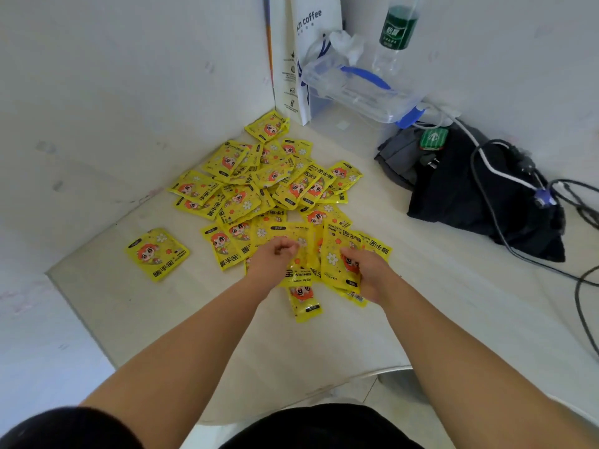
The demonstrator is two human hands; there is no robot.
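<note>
Head view: our left hand [280, 254] pinches a yellow warmer packet [303, 270] at the near edge of the pile [259, 183] on the table [324, 345]. Our right hand [368, 273] grips a stack of packets [337, 254], thumb on top. These are likely light, floppy, slick sachets, so we'd pinch the flat edge seam, not the filled middle.

Wht walls [129, 76], pale table [227, 351] w/ corner.

Soft, even, fairly bright light, possibly from overhead; shadows are faint. Weak glare glints on the yellow hand-warmer packets [252, 196]. Wide-angle distortion bends the table [324, 345] edge left of the packets. The water bottle [397, 30] beyond them looks smeared.
</note>
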